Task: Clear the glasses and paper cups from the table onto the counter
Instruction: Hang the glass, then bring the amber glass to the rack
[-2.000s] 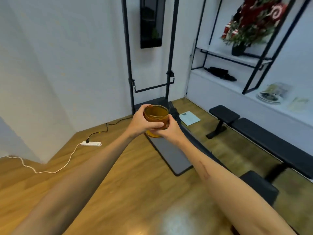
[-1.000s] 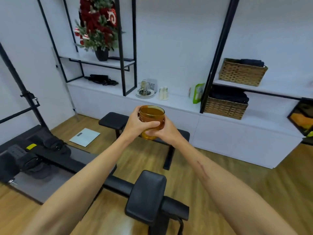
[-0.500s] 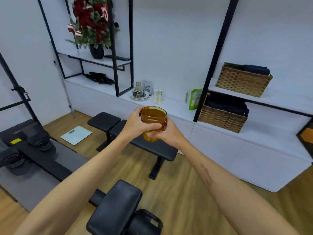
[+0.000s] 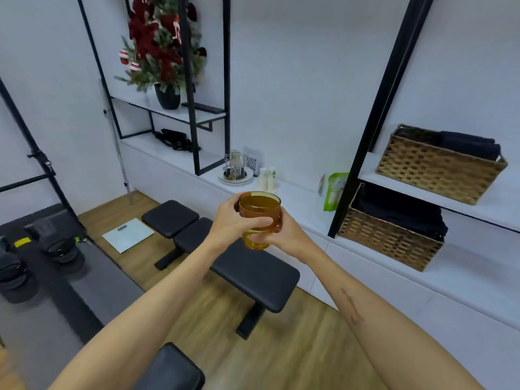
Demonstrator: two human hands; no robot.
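Observation:
An amber glass (image 4: 259, 209) is held upright in mid-air in front of me. My left hand (image 4: 230, 223) wraps its left side with the fingers curled across the front. My right hand (image 4: 284, 235) grips it from the right and below. Beyond it runs the long white counter (image 4: 304, 204) along the wall. On that counter stand paper cups (image 4: 267, 178) and a round tray with a glass rack (image 4: 235, 171).
A black padded bench (image 4: 230, 249) stands between me and the counter. A green pouch (image 4: 333, 190) and a wicker basket (image 4: 391, 235) sit on the counter to the right, another basket (image 4: 439, 164) on the shelf above. Black shelf posts rise from the counter; a scale (image 4: 128, 235) lies on the floor.
The view has swung from the room's corner to the counter wall and drawn closer to it. Both hands have kept hold of the amber glass throughout.

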